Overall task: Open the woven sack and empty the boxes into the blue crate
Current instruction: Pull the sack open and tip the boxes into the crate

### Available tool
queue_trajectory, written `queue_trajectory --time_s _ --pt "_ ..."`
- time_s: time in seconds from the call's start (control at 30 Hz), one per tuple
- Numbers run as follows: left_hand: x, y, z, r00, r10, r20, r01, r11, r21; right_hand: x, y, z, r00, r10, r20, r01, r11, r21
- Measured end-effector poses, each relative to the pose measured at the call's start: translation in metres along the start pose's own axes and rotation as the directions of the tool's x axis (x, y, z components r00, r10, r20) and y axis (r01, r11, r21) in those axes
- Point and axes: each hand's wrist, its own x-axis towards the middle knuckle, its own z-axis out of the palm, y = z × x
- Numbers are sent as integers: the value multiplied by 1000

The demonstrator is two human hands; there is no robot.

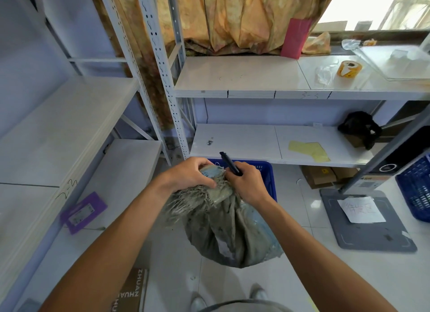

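My left grip [189,174] clutches the sack [229,232] by its neck (frayed); right grip [247,183] holds a dark tool [229,163] beside it, crate [270,172] beyond

Daylight poured in from the window [363,6] at upper right, blown out to white. The room was bright and evenly lit, with soft shadows. The shelf posts [158,62] bowed from wide-angle distortion; the bottom edge looked slightly soft.
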Motion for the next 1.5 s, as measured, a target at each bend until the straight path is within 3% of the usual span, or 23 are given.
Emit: queue_trajectory --time_s 0.13,0.23,0.43,0.67,0.77,0.9,0.97,1.0,1.13,1.27,1.37,1.5 --pt "-1 5 6 998 22 -52 -15 990 141 -6 1 -1 1000 23 16 -25 994 108" --pt "-1 6 7 994 29 -109 -12 988 154 -7 -1 -2 998 55 38 -61 981 185" --pt "-2 6 8 985 68 -159 -74 997 -30 -13 -13 -10 983 80 163 -121 957 263" --pt "-7 15 1 998 39 -50 -53 952 -302 -6 -16 -19 996 62 67 -83 923 376" --pt "-17 20 2 1000 -1 -3 -1 834 -552 1 -14 -26 988 131 81 -154 861 485" --pt "-15 12 15 983 -122 -135 -44 561 -827 12 -16 -42 967 213 139 -255 798 546" --pt "-17 16 26 992 -74 -98 -52 468 -882 17 -16 -52 961 219 167 -275 733 622" --pt "-18 23 33 996 -34 -84 -56 492 -869 18 -17 -56 961 214 177 -277 703 655" --pt "-1 46 68 985 -59 -159 -54 782 -620 20 -9 -64 958 179 223 -282 713 641" --pt "25 44 76 933 -199 -301 -6 826 -564 22 3 -81 955 175 239 -295 646 704" --pt "31 55 75 920 -120 -372 -58 899 -435 26 16 -97 953 177 247 -301 654 694" --pt "41 73 71 931 -45 -362 -77 945 -317 32 30 -108 941 173 290 -334 609 720"
